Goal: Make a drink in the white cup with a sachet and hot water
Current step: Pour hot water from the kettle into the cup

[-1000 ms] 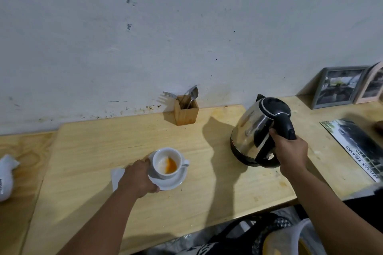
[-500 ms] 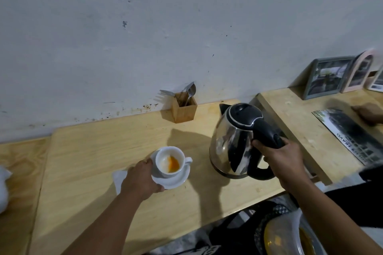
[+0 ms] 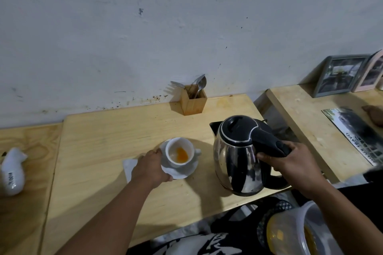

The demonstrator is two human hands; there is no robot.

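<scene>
White cup (image 3: 179,153) on white saucer (image 3: 180,172), mid-desk toward front edge, orange powder patch inside, handle pointing right. Left hand (image 3: 149,168) gripping saucer's left rim, fingers curled around it, thumb at the near rim. White paper scrap (image 3: 129,166) flat on desk (image 3: 99,151) just left of saucer, partly under the hand; sachet or napkin, cannot tell. Steel kettle (image 3: 238,158) with black lid near front right corner of desk, spout facing back-left, just right of saucer, not touching it. Lifted or resting on desk, cannot tell. Right hand (image 3: 294,166) wrapped tight round black kettle handle (image 3: 269,145). Wooden cutlery box (image 3: 193,102) at back edge against wall, holding fork (image 3: 177,84) and spoon (image 3: 201,85). White ceramic figure (image 3: 12,172) on adjoining desk at far left. Second desk on right carrying framed picture (image 3: 339,74) at back edge and printed sheet (image 3: 356,132) lying flat. Plastic container (image 3: 298,232) with yellow contents below front edge, bottom right.
</scene>
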